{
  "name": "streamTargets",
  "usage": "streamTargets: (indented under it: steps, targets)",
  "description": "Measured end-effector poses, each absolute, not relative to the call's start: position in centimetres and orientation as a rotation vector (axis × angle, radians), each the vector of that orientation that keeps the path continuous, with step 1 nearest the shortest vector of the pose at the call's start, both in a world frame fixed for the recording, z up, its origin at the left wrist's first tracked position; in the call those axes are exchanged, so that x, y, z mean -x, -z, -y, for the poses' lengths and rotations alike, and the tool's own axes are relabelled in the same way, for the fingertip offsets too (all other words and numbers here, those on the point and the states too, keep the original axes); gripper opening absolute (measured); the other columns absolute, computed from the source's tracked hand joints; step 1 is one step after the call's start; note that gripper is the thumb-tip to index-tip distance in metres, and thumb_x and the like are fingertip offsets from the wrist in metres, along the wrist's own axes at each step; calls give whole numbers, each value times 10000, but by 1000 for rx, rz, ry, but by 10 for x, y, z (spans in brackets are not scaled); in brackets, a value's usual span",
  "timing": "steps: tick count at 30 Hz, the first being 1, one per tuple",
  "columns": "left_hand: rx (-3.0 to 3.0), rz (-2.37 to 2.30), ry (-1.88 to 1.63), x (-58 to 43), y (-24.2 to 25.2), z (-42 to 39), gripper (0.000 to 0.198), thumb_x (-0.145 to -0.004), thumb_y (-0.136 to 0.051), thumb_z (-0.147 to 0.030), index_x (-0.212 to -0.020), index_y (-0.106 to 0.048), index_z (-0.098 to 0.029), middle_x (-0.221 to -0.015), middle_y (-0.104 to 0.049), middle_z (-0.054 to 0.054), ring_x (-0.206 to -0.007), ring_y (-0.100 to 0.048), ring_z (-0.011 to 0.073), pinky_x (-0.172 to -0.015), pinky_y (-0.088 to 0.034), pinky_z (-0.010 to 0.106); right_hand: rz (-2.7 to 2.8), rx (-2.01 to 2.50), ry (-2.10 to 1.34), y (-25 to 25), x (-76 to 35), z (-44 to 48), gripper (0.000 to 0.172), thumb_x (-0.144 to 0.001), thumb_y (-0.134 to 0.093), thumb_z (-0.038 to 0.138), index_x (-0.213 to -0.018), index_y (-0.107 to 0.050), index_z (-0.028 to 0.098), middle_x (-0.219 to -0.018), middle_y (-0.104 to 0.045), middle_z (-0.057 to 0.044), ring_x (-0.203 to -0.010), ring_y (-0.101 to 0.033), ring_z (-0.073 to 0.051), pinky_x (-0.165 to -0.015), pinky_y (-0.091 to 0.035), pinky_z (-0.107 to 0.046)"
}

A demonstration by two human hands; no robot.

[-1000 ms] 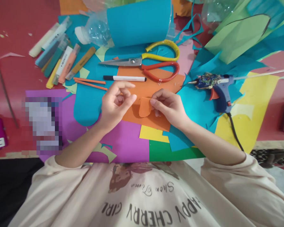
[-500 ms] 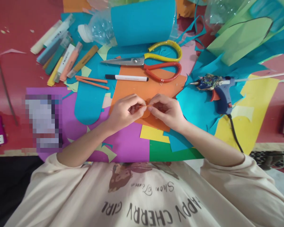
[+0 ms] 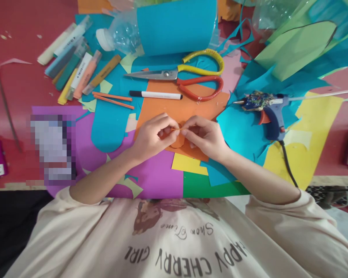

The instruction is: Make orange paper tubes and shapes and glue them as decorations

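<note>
My left hand [image 3: 155,137] and my right hand [image 3: 204,135] meet above an orange sheet [image 3: 159,104], fingertips almost touching. Both are closed in a pinch on a small orange piece of paper [image 3: 180,129], which shows only as a thin edge between the thumbs and forefingers. Just below the fingertips, a rounded orange shape [image 3: 178,142] is visible against the sheet; whether it belongs to the held piece I cannot tell. Beyond the hands lie a black-capped white pen [image 3: 159,95] and large scissors [image 3: 169,75] with one yellow and one red handle.
A bottle wrapped in blue paper [image 3: 176,27] lies at the back. Several markers [image 3: 87,75] and thin orange strips [image 3: 113,100] are on the left, near a blurred-out phone [image 3: 53,148]. To the right rests a glue gun [image 3: 274,116] with its cord, among blue scraps.
Both hands stay pinched in nearly the same place. The rounded orange shape beneath the fingertips shows slightly more and lower than before. The objects around have hardly shifted.
</note>
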State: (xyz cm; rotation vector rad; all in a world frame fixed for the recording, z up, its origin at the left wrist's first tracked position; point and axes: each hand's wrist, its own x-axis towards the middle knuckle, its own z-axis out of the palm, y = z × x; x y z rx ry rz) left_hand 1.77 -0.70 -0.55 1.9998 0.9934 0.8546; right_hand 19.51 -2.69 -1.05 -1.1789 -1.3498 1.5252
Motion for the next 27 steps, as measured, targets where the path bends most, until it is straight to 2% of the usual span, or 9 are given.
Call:
streamTargets:
  steps: [9,15,17,21,27]
  targets:
    - [-1790,-1067,-808,-17,2,8,166,-846,-588,-257,-698,-567,-184,-568,-493,-62,-486,-409,57,-464,-343,180,1490,1220,-1476,10,-195,28,340,-829,-640,493,-718,-537,188,-550,-444,62,-451,-410,-59,-429,-301,-220]
    - [-1771,-1073,-844,-18,4,7,181,-857,-561,-272,-698,-551,-185,-610,-559,-45,-527,-488,65,-477,-365,175,1454,1261,-1552,8,-197,27,454,-802,-631,596,-663,-478,192,-496,-412,75,-421,-405,-54,-414,-282,-213]
    - [-1782,-1072,-840,-18,3,7,195,-870,-549,-276,-698,-540,-185,-614,-575,-44,-525,-504,63,-477,-374,168,1411,1252,-1582,8,-196,28,469,-788,-623,628,-686,-491,189,-504,-432,74,-413,-422,-52,-401,-299,-203]
    - [-1885,-1045,-827,-18,3,7,175,-860,-567,-234,-694,-549,-181,-620,-611,-43,-553,-548,65,-526,-424,164,1302,1192,-1604,8,-195,28,448,-773,-649,615,-804,-540,182,-643,-555,44,-421,-452,-31,-388,-346,-182]
    - [-1884,-1054,-782,-17,7,10,93,-868,-564,-250,-802,-596,-194,-745,-693,-25,-637,-631,80,-609,-497,179,1279,1156,-1580,8,-193,28,414,-765,-692,560,-744,-513,188,-594,-531,61,-422,-452,-31,-385,-350,-173]
